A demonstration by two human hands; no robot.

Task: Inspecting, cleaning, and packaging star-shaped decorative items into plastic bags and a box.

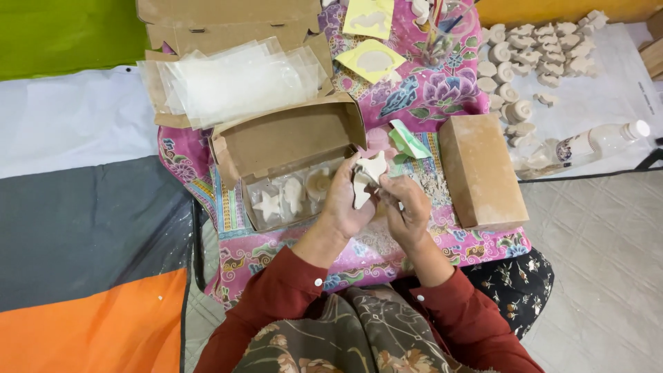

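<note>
Your left hand [343, 200] and right hand [406, 207] both grasp one white clay figure [366, 178].
An open cardboard box [290, 138] lies at ten o'clock, a closed brown box [480, 169] at three, crowding the hands.

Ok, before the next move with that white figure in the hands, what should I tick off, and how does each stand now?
1. White figure held: ok, the left hand holds it.
2. Right hand on the figure: ok, it touches the lower edge.
3. Open box within reach: ok, just left of the hands.
4. Room in the box: cannot tell; pieces such as a star lie bagged inside.
5. Figure undamaged: cannot tell, fingers hide part.
</note>
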